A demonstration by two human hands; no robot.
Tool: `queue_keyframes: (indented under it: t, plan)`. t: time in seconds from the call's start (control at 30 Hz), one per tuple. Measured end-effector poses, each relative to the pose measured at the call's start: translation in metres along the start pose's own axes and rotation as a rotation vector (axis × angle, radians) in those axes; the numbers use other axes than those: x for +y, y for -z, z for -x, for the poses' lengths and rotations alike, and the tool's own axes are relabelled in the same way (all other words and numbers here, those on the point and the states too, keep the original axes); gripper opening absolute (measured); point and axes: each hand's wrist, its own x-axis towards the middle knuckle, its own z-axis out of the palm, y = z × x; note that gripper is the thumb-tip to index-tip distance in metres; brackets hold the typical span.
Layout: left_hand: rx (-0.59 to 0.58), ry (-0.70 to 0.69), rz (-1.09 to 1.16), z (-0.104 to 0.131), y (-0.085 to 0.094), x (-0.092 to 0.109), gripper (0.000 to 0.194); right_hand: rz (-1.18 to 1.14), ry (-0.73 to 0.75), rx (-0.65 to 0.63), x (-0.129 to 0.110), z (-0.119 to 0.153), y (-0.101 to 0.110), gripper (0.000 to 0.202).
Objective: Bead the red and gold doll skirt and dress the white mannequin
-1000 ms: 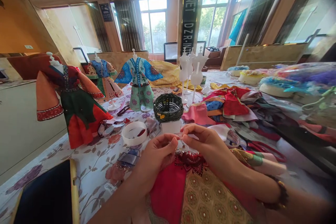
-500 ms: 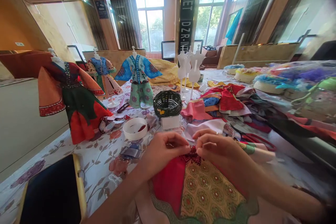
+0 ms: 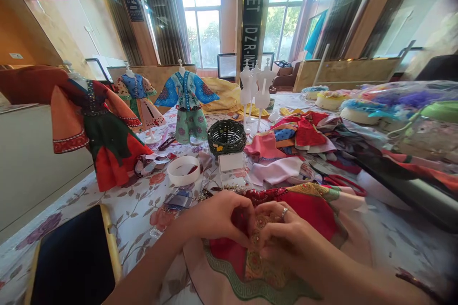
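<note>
A doll-sized skirt point(image 3: 311, 212) lies in front of me, with red panels, a gold patterned panel and a wavy green trim along the hem. My left hand point(image 3: 223, 217) is bent over it, thumb and fingertips pinched at the gold panel. Close beside it, my right hand point(image 3: 286, 233), with a ring on one finger, pinches the same panel. The two sets of fingertips nearly meet. Whether anything small is between them is hidden. Behind the hands, the skirt's dark red beaded band point(image 3: 266, 195) is spread out near a clear box point(image 3: 232, 164).
A white ring-shaped dish point(image 3: 184, 171) and a dark woven basket point(image 3: 227, 138) stand ahead. Dressed doll stands point(image 3: 188, 105) are at the left, bare white mannequins point(image 3: 263, 90) behind. Fabric scraps point(image 3: 307, 133) and red-handled scissors point(image 3: 345, 183) lie right. A tablet point(image 3: 73, 257) lies at left.
Both hands have moved down from the beaded band to the gold panel. The band now lies behind the hands, and the red cloth at the right is spread open. The view has shifted slightly.
</note>
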Motion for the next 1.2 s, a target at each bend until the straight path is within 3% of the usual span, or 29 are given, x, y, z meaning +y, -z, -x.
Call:
queue_keyframes:
  t: [0.23,0.4,0.7,1.2]
  plan:
    - [-0.121,0.069,-0.071,-0.001,0.003,0.004,0.025,0.190,-0.025,-0.071,-0.006,0.002,-0.003,0.011]
    - [-0.110,0.074,-0.087,-0.001,0.003,0.003,0.032,0.286,-0.036,-0.104,-0.003,0.002,-0.008,0.011]
    - [-0.135,0.079,-0.085,-0.001,0.003,0.003,0.027,0.305,-0.058,-0.059,-0.006,0.001,-0.013,0.011]
    - [-0.127,0.072,-0.082,-0.001,0.002,0.002,0.030,0.396,0.050,-0.049,-0.013,-0.001,-0.011,0.012]
